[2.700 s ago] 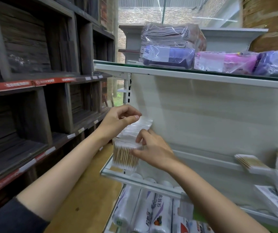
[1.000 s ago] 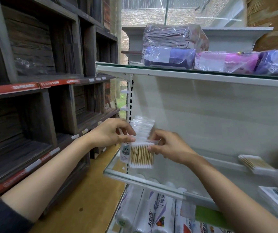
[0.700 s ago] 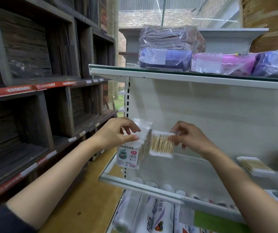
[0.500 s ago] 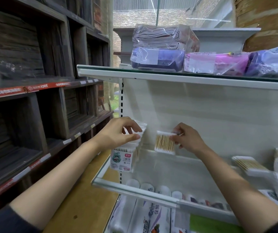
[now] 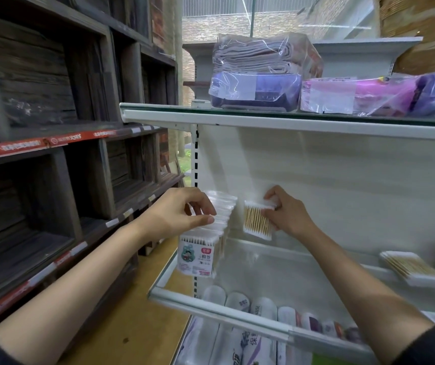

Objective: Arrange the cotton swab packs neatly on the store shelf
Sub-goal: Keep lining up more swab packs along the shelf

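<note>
Cotton swab packs, clear plastic, in a fanned stack (image 5: 212, 227) at 9 o'clock | left hand (image 5: 179, 213) pinches its top; may splay and topple | right hand (image 5: 287, 214) clamps one wooden-stemmed pack (image 5: 257, 219) at the white back panel (image 5: 342, 185); could slip onto the glass shelf (image 5: 263, 264).

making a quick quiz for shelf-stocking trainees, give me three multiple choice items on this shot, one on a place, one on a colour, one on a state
1. Where is the single cotton swab pack in the right hand?
A. against the white back panel
B. on the top shelf
C. on the floor

2. What colour is the price strip on the wooden shelving?
A. blue
B. red
C. yellow

3. What is the left hand doing?
A. hanging idle
B. pressing flat on the glass shelf
C. gripping the row of swab packs

Answers: 1 A, the pack is up against the panel; 2 B, the strip is red; 3 C, the fingers curl over the packs' tops.
</note>
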`<state>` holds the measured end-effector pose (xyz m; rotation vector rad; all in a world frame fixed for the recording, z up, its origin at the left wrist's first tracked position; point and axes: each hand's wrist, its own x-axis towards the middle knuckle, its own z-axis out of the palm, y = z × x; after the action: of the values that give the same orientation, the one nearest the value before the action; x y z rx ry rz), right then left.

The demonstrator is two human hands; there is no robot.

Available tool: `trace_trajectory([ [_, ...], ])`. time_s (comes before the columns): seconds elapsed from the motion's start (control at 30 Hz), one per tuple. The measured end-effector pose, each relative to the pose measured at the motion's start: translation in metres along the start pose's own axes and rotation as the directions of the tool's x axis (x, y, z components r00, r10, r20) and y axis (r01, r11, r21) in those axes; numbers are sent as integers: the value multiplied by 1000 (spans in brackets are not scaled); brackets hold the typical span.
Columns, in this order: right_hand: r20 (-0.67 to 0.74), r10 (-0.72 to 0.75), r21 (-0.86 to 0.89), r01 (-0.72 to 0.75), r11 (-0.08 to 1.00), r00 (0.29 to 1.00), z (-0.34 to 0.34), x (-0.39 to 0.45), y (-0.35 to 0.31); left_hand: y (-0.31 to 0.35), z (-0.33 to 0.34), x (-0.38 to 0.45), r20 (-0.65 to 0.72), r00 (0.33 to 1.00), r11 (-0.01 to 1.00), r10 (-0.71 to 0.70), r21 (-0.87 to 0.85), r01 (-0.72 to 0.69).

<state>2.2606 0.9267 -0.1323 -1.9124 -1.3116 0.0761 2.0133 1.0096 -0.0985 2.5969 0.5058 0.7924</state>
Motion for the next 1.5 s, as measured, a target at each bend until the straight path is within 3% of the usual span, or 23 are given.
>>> trace_trajectory([
  [0.13, 58, -88, -203, 98, 974, 994, -7, -3, -12, 10, 9, 13, 18, 1000, 1000, -11, -12, 11],
  [0.27, 40, 3, -263, 7, 965, 999, -9, -1, -21, 22, 28, 41, 57, 998, 998, -25, -60, 28],
  [0.43, 263, 142, -257, -72, 964, 954, -14, 4, -35, 35, 46, 72, 127, 991, 995, -38, 92, 27],
  [0.57, 375, 124, -445, 61, 893, 919, -9, 5, -39, 35, 42, 73, 102, 994, 998, -32, 62, 25],
  [0.77, 372, 43, -591, 201, 781, 927, -6, 3, -38, 18, 21, 46, 40, 998, 999, -38, 23, 37],
  [0.9, 171, -145, -677, 223, 701, 975, 6, 1, -31, 12, 5, 26, 19, 996, 996, -84, 40, 83],
  [1.0, 114, -135, -594, 177, 785, 984, 20, -1, -24, 12, -1, 18, 1, 997, 994, -80, 73, 80],
  [1.1, 126, -143, -608, 190, 770, 982, 28, -2, -16, 10, -4, 9, -10, 998, 994, -65, 90, 65],
  [1.33, 2, -128, -483, 113, 868, 992, 6, -5, -33, 11, -8, -14, 15, 998, 993, -64, 97, 62],
  [1.43, -1, -153, -334, 144, 931, 988, -3, -10, -39, 6, -4, -23, 50, 996, 989, -74, 128, 67],
  [1.5, 6, -196, -107, 195, 975, 981, -7, -18, -46, 4, -1, -25, 77, 992, 981, -97, 176, 82],
])
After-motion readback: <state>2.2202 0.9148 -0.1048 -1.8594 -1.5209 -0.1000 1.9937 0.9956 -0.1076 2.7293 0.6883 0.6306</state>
